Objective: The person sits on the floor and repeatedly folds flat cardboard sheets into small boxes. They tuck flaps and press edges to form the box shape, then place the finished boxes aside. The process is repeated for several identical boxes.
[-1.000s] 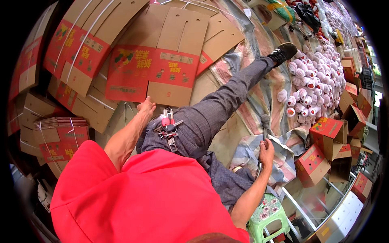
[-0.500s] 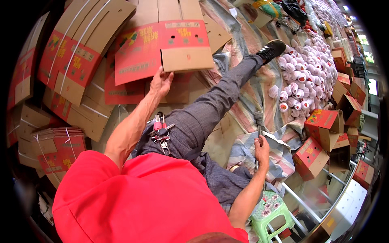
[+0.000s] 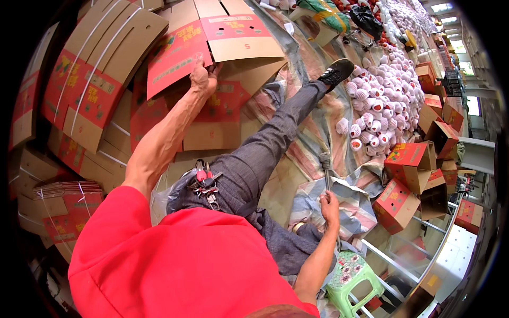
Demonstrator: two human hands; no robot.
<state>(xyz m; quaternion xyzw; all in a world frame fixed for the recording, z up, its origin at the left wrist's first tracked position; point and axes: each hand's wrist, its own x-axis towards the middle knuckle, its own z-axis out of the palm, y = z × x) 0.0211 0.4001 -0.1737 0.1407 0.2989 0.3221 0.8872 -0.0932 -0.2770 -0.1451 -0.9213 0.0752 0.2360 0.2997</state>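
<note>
- My left hand [image 3: 204,76] has its fingers clamped on the lower edge of a flattened red-and-brown cardboard carton [image 3: 212,40], lifted above the stack of flat cartons [image 3: 212,119].
- My right hand [image 3: 330,204] is wrapped shut around a grey metal tool [image 3: 325,165] beside my knee.
- Foam-netted fruit [image 3: 379,106] is heaped near my black shoe [image 3: 337,70].

A flattened cardboard box [image 3: 212,40], red-printed panels and plain brown flaps, is lifted tilted above the stack of flat boxes [image 3: 79,74]. A dark slim tool [image 3: 325,167] points upward right of that stack.
</note>
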